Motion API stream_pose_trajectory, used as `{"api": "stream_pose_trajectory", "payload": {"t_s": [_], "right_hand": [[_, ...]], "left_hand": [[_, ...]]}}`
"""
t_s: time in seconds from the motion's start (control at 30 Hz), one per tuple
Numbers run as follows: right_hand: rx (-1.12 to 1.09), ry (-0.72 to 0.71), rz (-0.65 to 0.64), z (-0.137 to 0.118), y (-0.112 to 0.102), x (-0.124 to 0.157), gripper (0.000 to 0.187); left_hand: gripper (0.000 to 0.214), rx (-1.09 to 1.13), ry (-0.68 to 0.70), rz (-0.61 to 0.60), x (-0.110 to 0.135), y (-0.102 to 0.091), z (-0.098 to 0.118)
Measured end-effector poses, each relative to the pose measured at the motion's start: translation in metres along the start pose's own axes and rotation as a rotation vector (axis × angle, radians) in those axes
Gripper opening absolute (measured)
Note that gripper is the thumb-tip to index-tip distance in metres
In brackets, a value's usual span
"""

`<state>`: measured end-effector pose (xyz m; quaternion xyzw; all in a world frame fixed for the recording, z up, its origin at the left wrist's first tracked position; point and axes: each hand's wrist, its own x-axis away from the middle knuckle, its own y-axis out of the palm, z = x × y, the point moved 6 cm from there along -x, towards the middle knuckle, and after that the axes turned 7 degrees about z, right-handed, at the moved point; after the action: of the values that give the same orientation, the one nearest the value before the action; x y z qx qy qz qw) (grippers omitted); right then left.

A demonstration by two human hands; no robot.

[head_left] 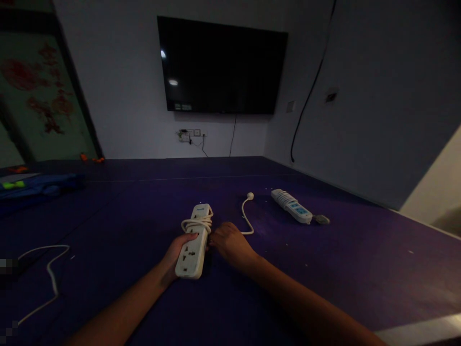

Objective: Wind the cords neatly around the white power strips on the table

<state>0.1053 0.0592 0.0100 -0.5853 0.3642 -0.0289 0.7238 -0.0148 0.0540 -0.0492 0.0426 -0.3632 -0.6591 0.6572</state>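
A white power strip [192, 245] lies on the purple floor mat [144, 206] in front of me, with its white cord wound around its far half. My left hand [176, 254] grips the strip along its left side, thumb on top. My right hand [226, 242] is closed at the strip's right edge, fingers pinching the cord where it leaves the winding. The cord's free end [247, 214] curves away to a plug lying on the mat.
A second white power strip [291, 205] with a wrapped cord lies further right. A loose white cable [46, 269] snakes at the left. A blue object [36, 187] sits far left. A dark TV [221, 67] hangs on the wall above wall sockets [190, 134].
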Motion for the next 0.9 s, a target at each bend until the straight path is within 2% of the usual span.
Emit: {"api": "stream_pose_trajectory", "payload": {"t_s": [0.07,0.17,0.4,0.6,0.77,0.9], "right_hand": [[-0.005,0.008,-0.032,0.004,0.004,0.002,0.019],[0.022,0.090,0.006,0.013,0.001,0.003,0.023],[0.070,0.195,0.254,0.023,-0.017,0.007,0.019],[0.083,0.274,0.450,0.037,-0.028,0.013,0.021],[0.077,0.359,0.552,0.043,-0.035,0.018,0.023],[0.102,0.393,0.516,0.046,-0.034,0.019,0.024]], "left_hand": [[0.022,-0.069,0.007,0.063,0.003,-0.001,0.000],[0.022,-0.120,0.071,0.105,0.009,0.001,0.003],[0.049,-0.060,0.270,0.022,0.013,0.003,0.012],[0.068,-0.076,0.256,-0.117,0.014,0.008,0.011],[0.066,-0.151,0.228,-0.080,0.017,0.012,0.010],[0.057,-0.106,0.185,-0.009,0.019,0.011,0.009]]}}
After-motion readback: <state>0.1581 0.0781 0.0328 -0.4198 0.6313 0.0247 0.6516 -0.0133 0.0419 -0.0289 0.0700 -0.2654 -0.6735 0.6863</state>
